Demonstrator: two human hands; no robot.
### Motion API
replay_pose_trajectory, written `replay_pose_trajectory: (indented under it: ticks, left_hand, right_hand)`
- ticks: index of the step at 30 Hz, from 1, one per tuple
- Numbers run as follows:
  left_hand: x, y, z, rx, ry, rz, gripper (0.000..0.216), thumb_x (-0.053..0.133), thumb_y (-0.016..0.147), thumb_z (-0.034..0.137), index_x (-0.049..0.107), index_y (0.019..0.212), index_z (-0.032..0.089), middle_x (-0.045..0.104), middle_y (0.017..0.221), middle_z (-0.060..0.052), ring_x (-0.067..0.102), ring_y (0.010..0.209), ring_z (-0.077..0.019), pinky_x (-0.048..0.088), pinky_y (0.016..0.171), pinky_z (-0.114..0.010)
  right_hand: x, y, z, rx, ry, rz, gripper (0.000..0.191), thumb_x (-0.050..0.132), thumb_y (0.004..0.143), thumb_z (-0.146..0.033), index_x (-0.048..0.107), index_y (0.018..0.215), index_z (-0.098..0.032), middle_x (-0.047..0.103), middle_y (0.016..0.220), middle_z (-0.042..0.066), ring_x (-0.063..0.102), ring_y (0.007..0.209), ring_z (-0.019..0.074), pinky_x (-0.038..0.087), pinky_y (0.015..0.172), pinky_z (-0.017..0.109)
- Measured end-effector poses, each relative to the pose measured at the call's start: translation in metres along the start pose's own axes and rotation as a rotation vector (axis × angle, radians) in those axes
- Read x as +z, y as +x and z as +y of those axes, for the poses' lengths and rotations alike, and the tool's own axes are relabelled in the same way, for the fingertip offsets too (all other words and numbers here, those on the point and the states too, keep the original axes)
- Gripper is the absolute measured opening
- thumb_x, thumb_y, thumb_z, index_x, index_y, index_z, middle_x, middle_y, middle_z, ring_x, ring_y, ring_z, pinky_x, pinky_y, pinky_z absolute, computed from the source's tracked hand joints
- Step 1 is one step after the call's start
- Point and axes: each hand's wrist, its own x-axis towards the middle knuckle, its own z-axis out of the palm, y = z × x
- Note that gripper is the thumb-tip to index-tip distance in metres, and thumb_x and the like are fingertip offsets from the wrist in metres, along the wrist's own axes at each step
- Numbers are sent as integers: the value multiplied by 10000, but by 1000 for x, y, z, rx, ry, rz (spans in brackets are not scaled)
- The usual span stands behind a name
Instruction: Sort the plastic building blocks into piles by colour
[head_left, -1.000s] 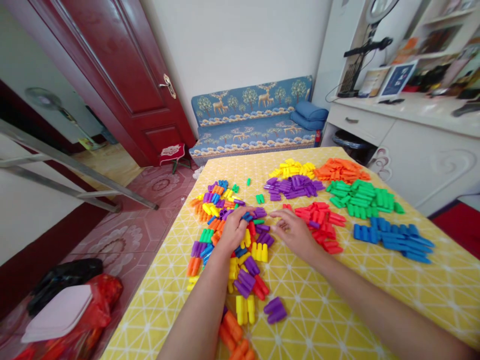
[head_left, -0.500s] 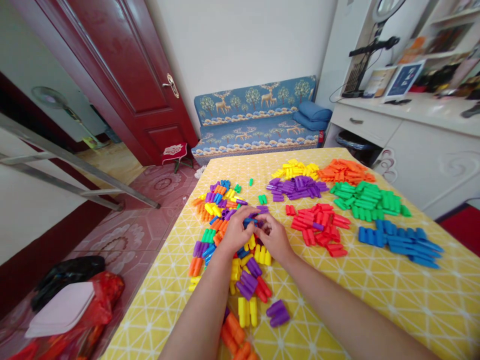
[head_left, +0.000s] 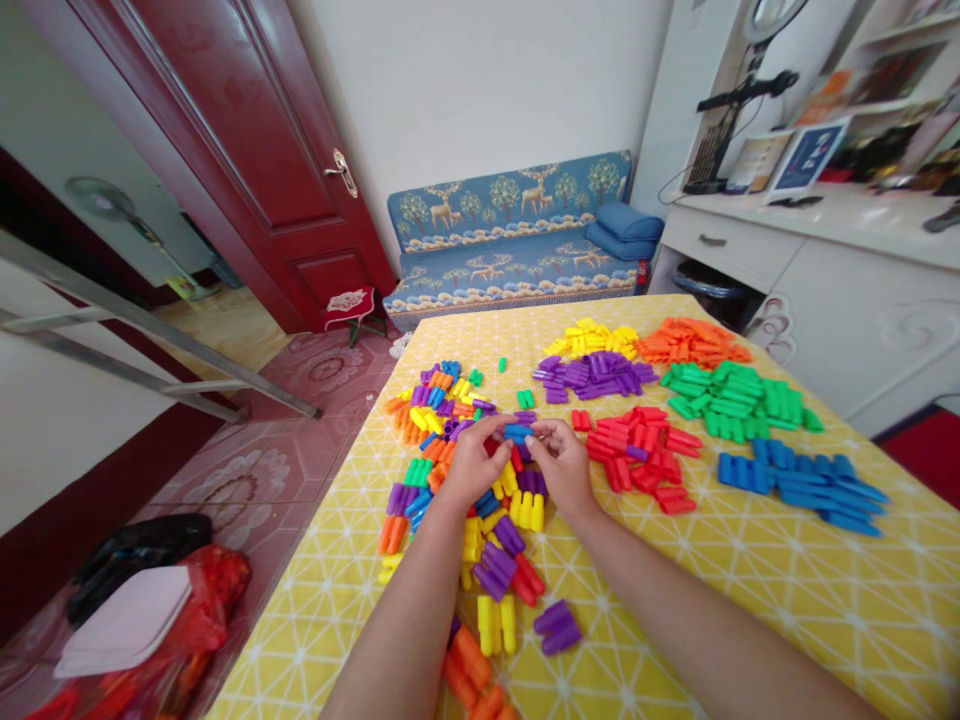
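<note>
A blue bullet-shaped plastic block is held up between my two hands, over the mixed heap. My left hand has its fingers curled at the block's left end. At the other end, the thumb and fingers of my right hand pinch it. Something dark red shows by my left fingers, partly hidden. Below and around my hands lie joined purple blocks, yellow blocks and orange blocks, with green blocks to the left.
Sorted piles lie to the right on the yellow tablecloth: red, purple, yellow, orange, green and blue. A sofa stands behind the table. A ladder leans at the left.
My right hand has turned and shifted slightly to the right, its fingers opening out a little. The blue block now shows more plainly between my hands.
</note>
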Motion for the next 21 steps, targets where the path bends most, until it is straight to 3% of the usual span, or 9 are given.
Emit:
replay_pose_trajectory:
  ticks: [8,14,21]
  left_hand:
    - [3,1,-8,-20,-42,48,275,669,742,123,685,1010,181,681,852,-31,615,724,-136,521,722,-264]
    - [2,1,-9,-32,-36,67,166,714,733,201,688,892,162,664,811,-36,606,683,-135,510,671,-254]
    - [1,1,-6,13,-65,70,134,702,745,175,677,877,167,640,811,-28,594,695,-129,501,668,-244]
  right_hand:
    - [0,2,4,56,55,4,242,643,780,-359,568,962,-217,665,946,59,660,822,207,548,742,361]
    - [1,3,5,114,163,-16,281,707,727,-360,580,927,-210,682,869,48,681,764,208,557,741,375]
    - [0,3,3,155,156,-41,328,723,704,-429,641,922,-198,717,836,50,690,766,221,556,749,379]
